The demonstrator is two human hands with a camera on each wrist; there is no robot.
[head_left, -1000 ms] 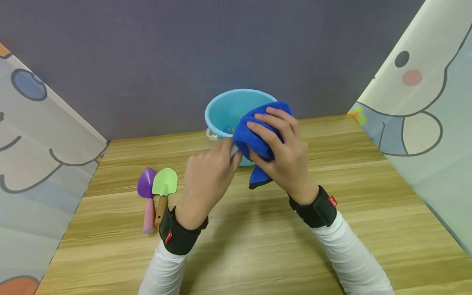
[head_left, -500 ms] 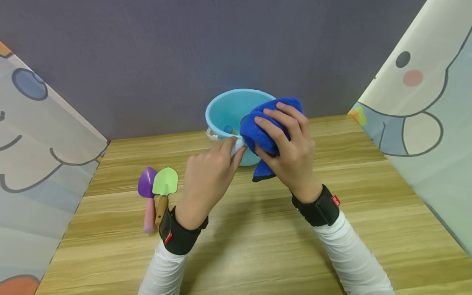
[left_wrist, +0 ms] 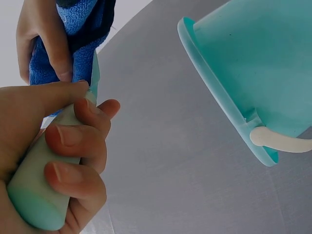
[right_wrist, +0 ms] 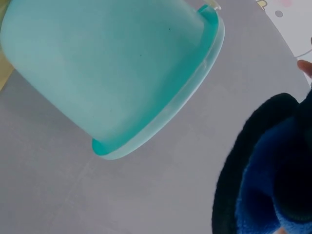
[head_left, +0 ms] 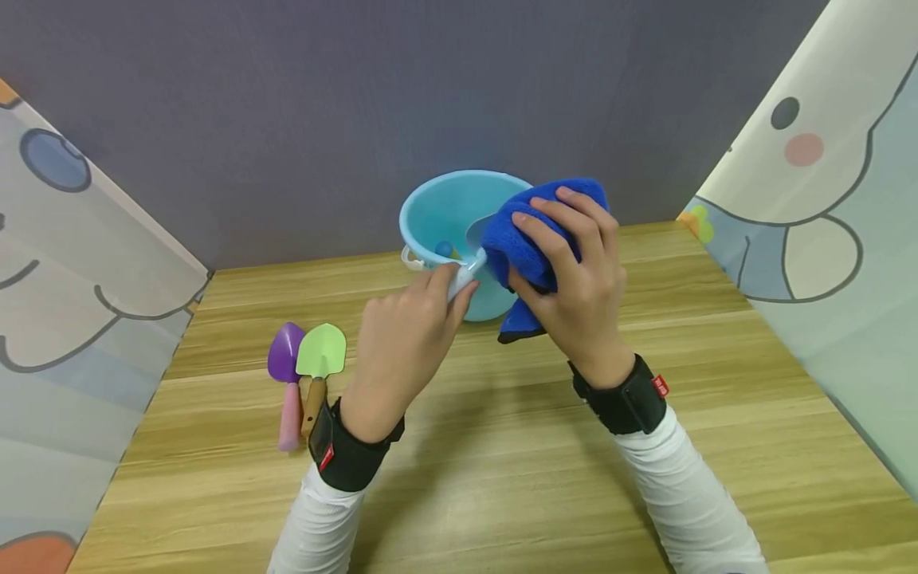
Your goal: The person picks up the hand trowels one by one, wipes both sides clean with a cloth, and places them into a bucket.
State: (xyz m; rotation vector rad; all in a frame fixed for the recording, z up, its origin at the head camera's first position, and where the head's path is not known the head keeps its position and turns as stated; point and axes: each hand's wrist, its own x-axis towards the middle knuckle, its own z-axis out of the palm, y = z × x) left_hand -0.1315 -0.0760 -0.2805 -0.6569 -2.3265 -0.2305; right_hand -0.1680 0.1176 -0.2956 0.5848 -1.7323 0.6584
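Observation:
My left hand (head_left: 402,343) grips the pale blue handle of a small shovel (head_left: 466,277); in the left wrist view its fingers curl round the shovel handle (left_wrist: 58,161). A blue cloth with dark edging (head_left: 522,249) covers much of the shovel's blade, though a strip of the blade shows at its left. My right hand (head_left: 577,275) holds the cloth bunched around the blade, fingers spread over it. Both hands are above the table, in front of a light blue bucket (head_left: 437,209). The right wrist view shows only the cloth's folds (right_wrist: 258,161) and a fingertip.
At the left of the wooden table (head_left: 502,478) lie a purple trowel with a pink handle (head_left: 286,351) and a green trowel with a brown handle (head_left: 322,352), side by side. A small blue ball (head_left: 445,249) sits in the bucket. A grey wall (head_left: 323,143) rises behind.
My right hand and the cloth have shifted up and to the right along the shovel, baring its neck and part of the blade. My left hand has stayed almost in place.

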